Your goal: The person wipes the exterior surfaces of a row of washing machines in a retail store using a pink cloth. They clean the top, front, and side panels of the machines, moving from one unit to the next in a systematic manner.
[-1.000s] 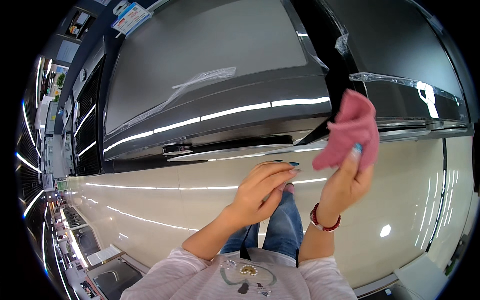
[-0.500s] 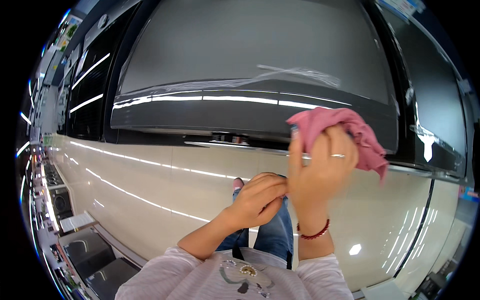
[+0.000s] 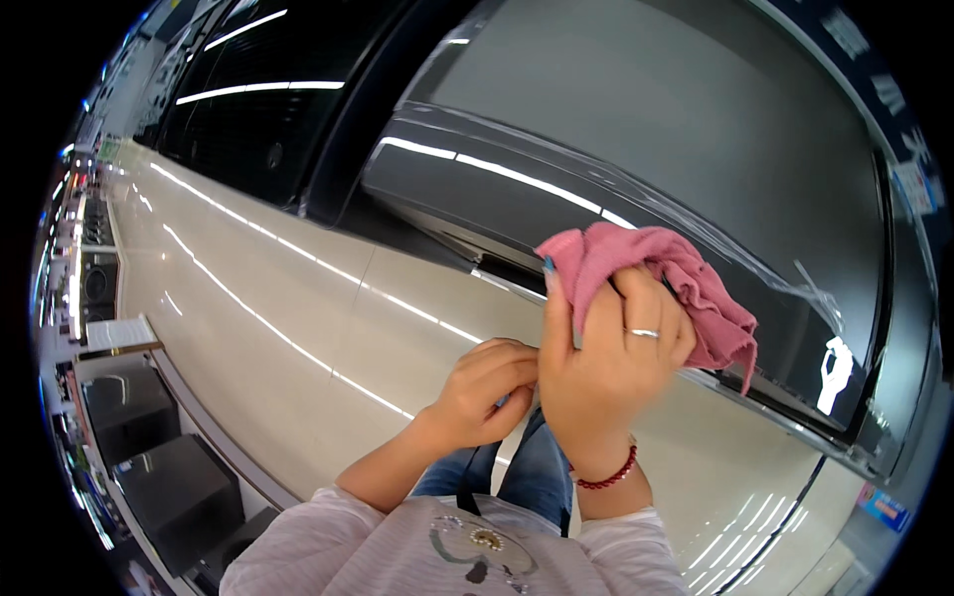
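Observation:
A crumpled pink cloth [image 3: 636, 246] is gripped in my right hand [image 3: 611, 353], which wears a ring. The cloth lies against the front edge of a large dark-grey appliance [image 3: 686, 99], part of it hanging over that edge. Wrinkled clear plastic film [image 3: 815, 298] clings to the appliance. My left hand [image 3: 485, 392] is held low in front of my body, just left of my right wrist. Its fingers are curled closed, and whatever they may hold is hidden.
To the left stands a glossy black appliance [image 3: 268, 109], with a dark gap between it and the grey one. Pale shiny floor tiles [image 3: 288, 298] spread below. Grey boxy appliances [image 3: 179, 502] stand on a low platform at lower left.
My view has turned, so the grey appliance now slants down to the right. My right hand still holds the cloth at the front edge. My left hand stays curled.

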`<state>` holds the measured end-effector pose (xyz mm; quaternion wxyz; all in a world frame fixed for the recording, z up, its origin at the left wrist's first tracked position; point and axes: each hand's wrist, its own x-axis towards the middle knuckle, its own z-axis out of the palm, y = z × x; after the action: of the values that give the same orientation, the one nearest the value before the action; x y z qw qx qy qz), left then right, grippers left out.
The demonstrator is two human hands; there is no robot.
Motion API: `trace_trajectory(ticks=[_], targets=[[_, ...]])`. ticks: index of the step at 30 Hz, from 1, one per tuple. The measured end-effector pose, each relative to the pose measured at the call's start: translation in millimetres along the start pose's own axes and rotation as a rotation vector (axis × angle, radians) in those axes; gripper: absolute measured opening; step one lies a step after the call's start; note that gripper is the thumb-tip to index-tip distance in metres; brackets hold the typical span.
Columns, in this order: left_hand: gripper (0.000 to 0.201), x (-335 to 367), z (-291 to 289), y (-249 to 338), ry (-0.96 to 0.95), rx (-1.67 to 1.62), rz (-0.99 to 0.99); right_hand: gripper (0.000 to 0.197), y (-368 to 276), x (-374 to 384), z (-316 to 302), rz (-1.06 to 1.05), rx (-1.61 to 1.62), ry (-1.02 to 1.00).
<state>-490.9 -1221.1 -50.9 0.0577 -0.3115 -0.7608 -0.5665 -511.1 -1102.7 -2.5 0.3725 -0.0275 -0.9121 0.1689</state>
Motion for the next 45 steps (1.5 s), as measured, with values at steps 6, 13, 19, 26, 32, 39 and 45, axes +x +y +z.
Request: trace_trajectory(ticks=[6,13,19,26,32,39,45], targets=[[0.02,-14.5,-49.3,-21.2,0.083,0.028,-0.046,0.02,-65.9,24.5,58.9,-0.122,0.139,0.018],[0.019,-16.1,-80.9,-34.3,0.165,0.084,-0.168,0.018,-93.8,39.8,104.8,-0.208,0.168,0.163],[0.013,-23.8,-81.0,-45.0,0.193,0.118,-0.134,0.01,-105.4,40.1,112.9,-0.258,0.266,0.155],[0.018,-24.0,-72.3,-43.1,0.035,0.076,-0.276,0.017,-94.6,29.1,100.7,-0.359,0.449,0.064],[0.033,-23.4,-38.6,-37.7,-0.201,0.102,-0.427,0.012,-81.4,-1.8,81.5,-0.412,0.472,-0.194],[0.043,-34.1,4.6,-8.9,-0.501,0.339,-0.22,0.025,-38.8,-92.6,52.2,0.198,0.903,-0.582],[0.04,-80.1,53.7,-6.4,-0.892,0.091,-0.695,0.033,33.5,-142.6,-0.8,0.672,1.055,-0.599]])
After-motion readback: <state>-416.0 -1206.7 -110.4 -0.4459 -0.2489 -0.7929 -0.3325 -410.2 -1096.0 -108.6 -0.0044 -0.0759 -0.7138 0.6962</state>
